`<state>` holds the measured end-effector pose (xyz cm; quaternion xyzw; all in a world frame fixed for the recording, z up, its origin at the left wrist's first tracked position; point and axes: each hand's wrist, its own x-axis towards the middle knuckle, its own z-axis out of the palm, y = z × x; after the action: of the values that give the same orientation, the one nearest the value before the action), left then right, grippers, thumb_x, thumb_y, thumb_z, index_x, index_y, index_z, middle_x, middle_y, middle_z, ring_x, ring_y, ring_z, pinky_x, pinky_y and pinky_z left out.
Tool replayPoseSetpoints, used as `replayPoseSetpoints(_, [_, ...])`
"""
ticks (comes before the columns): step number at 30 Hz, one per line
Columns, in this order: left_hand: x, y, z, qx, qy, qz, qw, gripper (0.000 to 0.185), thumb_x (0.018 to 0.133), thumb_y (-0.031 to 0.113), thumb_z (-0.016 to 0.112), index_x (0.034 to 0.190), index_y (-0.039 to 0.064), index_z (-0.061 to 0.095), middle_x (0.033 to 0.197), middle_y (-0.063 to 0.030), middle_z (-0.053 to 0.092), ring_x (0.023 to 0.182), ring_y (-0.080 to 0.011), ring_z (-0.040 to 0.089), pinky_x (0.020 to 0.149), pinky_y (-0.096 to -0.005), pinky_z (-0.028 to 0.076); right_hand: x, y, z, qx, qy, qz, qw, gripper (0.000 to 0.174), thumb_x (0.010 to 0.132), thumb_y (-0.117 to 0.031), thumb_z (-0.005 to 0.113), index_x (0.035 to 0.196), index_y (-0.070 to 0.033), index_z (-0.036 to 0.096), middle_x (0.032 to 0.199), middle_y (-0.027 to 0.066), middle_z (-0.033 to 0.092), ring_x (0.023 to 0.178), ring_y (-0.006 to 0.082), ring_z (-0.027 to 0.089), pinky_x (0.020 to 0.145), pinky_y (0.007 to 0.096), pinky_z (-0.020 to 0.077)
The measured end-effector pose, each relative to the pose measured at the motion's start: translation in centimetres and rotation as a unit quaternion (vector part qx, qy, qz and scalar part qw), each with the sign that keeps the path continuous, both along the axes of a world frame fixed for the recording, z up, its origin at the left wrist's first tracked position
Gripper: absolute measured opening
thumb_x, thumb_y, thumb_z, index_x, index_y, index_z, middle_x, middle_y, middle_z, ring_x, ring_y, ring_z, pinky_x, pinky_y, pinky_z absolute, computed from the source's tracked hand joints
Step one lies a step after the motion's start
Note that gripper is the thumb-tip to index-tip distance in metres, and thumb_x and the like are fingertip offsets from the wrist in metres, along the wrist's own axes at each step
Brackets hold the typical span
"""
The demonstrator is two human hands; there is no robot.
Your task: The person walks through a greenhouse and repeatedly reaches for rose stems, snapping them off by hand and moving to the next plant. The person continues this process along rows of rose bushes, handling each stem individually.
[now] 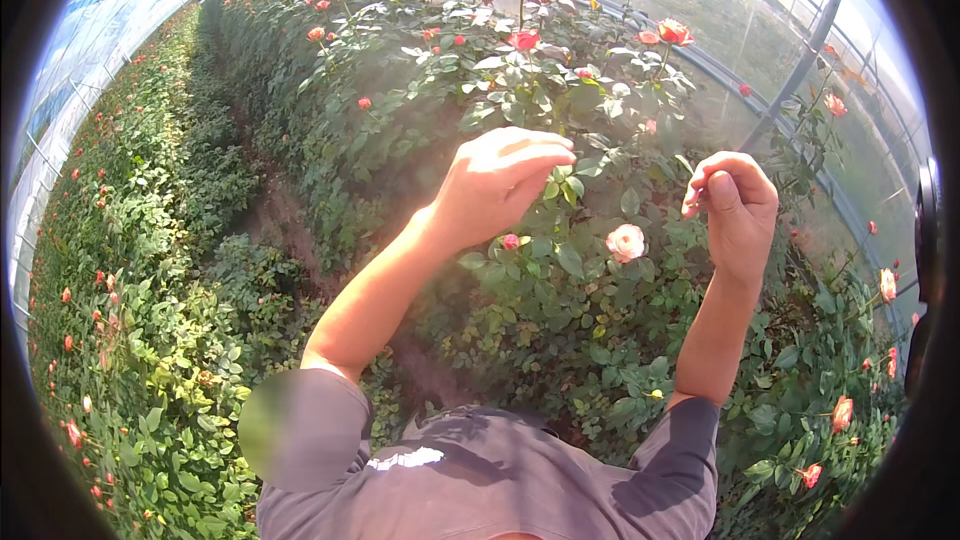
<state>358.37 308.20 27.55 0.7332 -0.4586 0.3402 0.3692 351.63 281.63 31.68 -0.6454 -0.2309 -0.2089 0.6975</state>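
Observation:
My left hand [504, 184] is raised over the rose bushes, its fingers close together and curved to the right. Green leaves [564, 186] show just beside its fingertips; its palm side is hidden, so I cannot tell if it touches a stem. Off to the right, my right hand [735, 202] is bent, with its thumb near the curled fingers. Nothing plain shows in its grasp. Between and below the hands a pale pink rose [625, 243] is in full bloom. A small dark pink bud [511, 241] sits under my left wrist.
Rose bushes with orange-red blooms [674, 31] rise ahead. A dirt path [281, 225] runs between the rows on the left, beside another row of roses [172, 300]. On the right stand a slanted metal post [806, 60] and a greenhouse wall of clear sheeting [720, 101].

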Motion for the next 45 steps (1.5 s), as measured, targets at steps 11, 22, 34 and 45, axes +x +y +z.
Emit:
replayPoseSetpoints(11, [-26.5,37.7,-37.8,-0.434,0.561,0.411,0.573,0.017,0.091,0.003,0.048,0.106,0.002,0.056,0.089,-0.0069,0.063,0.072,-0.0119,0.059,0.066,-0.0235,0.048,2.2,24.9,-9.4,-0.535,-0.113,0.090,0.833,0.015,0.085,-0.013,0.060,0.097,-0.006,0.064,0.092,0.0085,0.065,0.082,0.0269,0.062,0.071,0.0327,0.0499])
replayPoseSetpoints(22, [-25.7,37.8,-42.0,-0.430,0.565,0.363,0.603,0.015,0.089,0.002,0.051,0.101,0.000,0.059,0.090,-0.0088,0.064,0.072,-0.0129,0.061,0.067,-0.0253,0.051,15.4,32.7,-18.5,-0.305,0.153,-0.032,0.939,0.017,0.082,-0.016,0.063,0.094,-0.004,0.066,0.088,0.0075,0.068,0.078,0.0149,0.063,0.073,0.0273,0.0482])
replayPoseSetpoints(34, [-17.3,43.8,-42.7,-0.286,0.658,0.418,0.558,0.017,0.089,0.002,0.050,0.101,-0.002,0.061,0.085,-0.0093,0.067,0.074,-0.0147,0.064,0.068,-0.0260,0.052,38.8,18.6,-28.3,-0.414,0.050,-0.421,0.806,0.047,0.077,-0.030,0.064,0.117,-0.005,0.056,0.103,0.0157,0.062,0.090,0.0286,0.061,0.081,0.0379,0.0474])
replayPoseSetpoints(45, [-1.0,48.8,-41.3,-0.307,0.616,0.303,0.660,0.019,0.091,0.005,0.049,0.106,-0.003,0.058,0.092,-0.0074,0.063,0.083,-0.0129,0.060,0.074,-0.0264,0.050,40.3,19.9,-27.2,-0.670,-0.052,-0.437,0.598,0.015,0.078,-0.008,0.057,0.090,-0.005,0.066,0.102,0.0166,0.064,0.090,0.0307,0.060,0.087,0.0441,0.0447])
